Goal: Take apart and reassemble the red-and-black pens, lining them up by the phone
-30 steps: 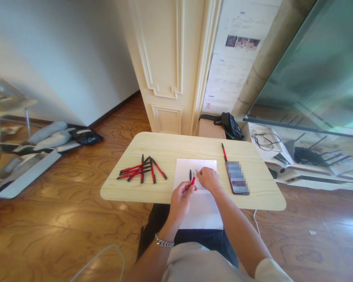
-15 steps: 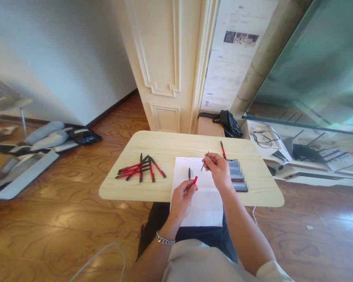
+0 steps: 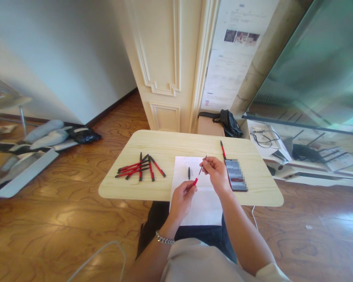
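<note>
The left hand point(image 3: 182, 198) grips a red barrel point(image 3: 195, 181); the right hand point(image 3: 217, 172) pinches a refill point(image 3: 200, 170), its lower end near the barrel, over the paper point(image 3: 204, 209).

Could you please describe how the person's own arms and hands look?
The left hand is bare, with a silver chain-link metal bracelet at its wrist. The right hand is bare too; a pale fabric sleeve shows higher on that arm.

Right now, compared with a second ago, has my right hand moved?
Yes: judged against the table, the right hand has shifted rightward, closer to the phone.
</note>
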A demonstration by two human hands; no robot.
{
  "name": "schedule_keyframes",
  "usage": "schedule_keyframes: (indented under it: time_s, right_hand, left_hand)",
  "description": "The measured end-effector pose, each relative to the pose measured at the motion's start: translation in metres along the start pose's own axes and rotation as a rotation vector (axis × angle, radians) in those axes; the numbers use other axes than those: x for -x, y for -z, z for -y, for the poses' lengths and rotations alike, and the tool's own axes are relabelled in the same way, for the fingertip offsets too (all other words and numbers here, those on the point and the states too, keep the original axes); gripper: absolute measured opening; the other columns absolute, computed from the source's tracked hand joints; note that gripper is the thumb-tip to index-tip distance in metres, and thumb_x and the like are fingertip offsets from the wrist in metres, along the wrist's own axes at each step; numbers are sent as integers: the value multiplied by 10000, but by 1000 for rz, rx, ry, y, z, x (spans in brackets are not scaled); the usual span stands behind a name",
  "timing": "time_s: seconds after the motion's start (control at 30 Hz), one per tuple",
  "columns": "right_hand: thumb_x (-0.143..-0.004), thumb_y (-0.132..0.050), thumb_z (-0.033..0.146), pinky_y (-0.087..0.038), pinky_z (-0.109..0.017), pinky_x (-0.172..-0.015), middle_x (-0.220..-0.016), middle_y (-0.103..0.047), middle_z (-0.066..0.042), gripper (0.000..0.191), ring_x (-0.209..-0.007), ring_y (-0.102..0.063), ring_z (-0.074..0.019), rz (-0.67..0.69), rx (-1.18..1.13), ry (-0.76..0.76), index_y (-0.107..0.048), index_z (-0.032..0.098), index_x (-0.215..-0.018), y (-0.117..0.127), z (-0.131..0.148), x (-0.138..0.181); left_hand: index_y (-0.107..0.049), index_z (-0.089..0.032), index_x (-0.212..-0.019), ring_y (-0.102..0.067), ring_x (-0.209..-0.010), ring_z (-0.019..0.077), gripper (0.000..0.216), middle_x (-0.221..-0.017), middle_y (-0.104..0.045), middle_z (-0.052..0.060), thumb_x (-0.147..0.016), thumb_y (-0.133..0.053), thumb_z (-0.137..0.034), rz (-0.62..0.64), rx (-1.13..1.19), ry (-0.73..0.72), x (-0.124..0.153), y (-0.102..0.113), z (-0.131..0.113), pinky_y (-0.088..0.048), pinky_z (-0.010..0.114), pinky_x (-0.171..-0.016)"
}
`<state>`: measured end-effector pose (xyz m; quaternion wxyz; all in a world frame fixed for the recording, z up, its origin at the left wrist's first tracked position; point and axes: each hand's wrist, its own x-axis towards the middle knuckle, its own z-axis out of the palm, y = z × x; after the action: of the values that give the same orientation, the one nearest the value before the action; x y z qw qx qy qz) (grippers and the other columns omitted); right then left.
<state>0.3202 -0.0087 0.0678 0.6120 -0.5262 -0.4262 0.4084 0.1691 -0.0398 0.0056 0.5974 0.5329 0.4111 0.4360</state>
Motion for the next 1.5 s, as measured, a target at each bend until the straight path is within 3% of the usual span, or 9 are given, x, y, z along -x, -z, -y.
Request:
schedule_keyframes:
  time_s: [0.13,0.4,0.7,0.83,0.9,1.0,1.13,1.37,1.5]
  right_hand:
    - [-771,-620,409,-403,-248,-526,-779,-666,-59,271,-591,-532,-118,0,18,-13,-584,171,-895,2,-2,2]
    - [-781,-609,406,-435,-268,-618,-791,-698,-59,247,-681,-588,-148,156,153,-86,-641,168,-841,0,-12,17]
    - [-768,-624,424,-413,-249,-572,-736,-665,-38,263,-642,-555,-132,197,167,-125,-642,167,-822,6,-18,16]
    - [-764,-621,445,-436,-252,-608,-794,-671,-42,303,-691,-572,-139,342,192,-150,-660,163,-866,11,-21,9]
    - [-788,-589,429,-447,-265,-648,-853,-683,-52,303,-734,-590,-149,323,284,-146,-667,163,-914,12,-27,2]
    - [-806,-569,364,-436,-289,-723,-846,-691,-50,220,-774,-605,-166,188,615,-92,-684,188,-871,6,-40,-8]
    - [-821,-558,337,-410,-296,-737,-857,-695,-59,178,-814,-616,-190,192,981,-90,-690,218,-818,-7,-52,-16]
    - [-836,-528,364,-404,-326,-708,-963,-675,-114,212,-871,-614,-239,204,1253,-148,-673,211,-846,-21,-51,-21]
    - [-838,-516,301,-404,-340,-714,-958,-668,-147,196,-866,-611,-248,192,1268,-106,-667,176,-838,-20,-51,-21]
  left_hand:
    - [-654,-156,-993,-645,-830,189,307,-888,-695,79,-816,-611,-404,6,6,2,0,0,-4,-487,306,-783]
    - [-640,-150,-1017,-666,-781,186,362,-901,-692,89,-787,-638,-429,10,83,63,-1,0,-11,-516,303,-725]
    - [-635,-133,-999,-667,-754,182,395,-886,-690,94,-765,-658,-451,17,134,97,0,2,-12,-534,312,-715]
    - [-632,-130,-994,-664,-757,175,401,-895,-688,93,-761,-663,-455,8,151,115,3,5,-13,-535,300,-711]
    - [-630,-132,-990,-664,-747,172,400,-880,-688,88,-758,-668,-455,-8,145,115,4,8,-12,-533,294,-698]
    - [-625,-136,-990,-666,-737,172,389,-853,-684,76,-766,-660,-452,-31,146,94,4,13,-9,-535,303,-700]
    - [-614,-132,-1004,-666,-738,172,367,-858,-672,74,-795,-633,-434,-44,141,62,2,17,-6,-545,322,-712]
    - [-617,-134,-999,-659,-734,163,365,-856,-668,72,-784,-647,-428,-57,161,67,1,17,-5,-541,309,-706]
    - [-618,-141,-997,-662,-729,163,361,-849,-670,66,-780,-652,-427,-63,163,70,0,16,-5,-537,307,-704]
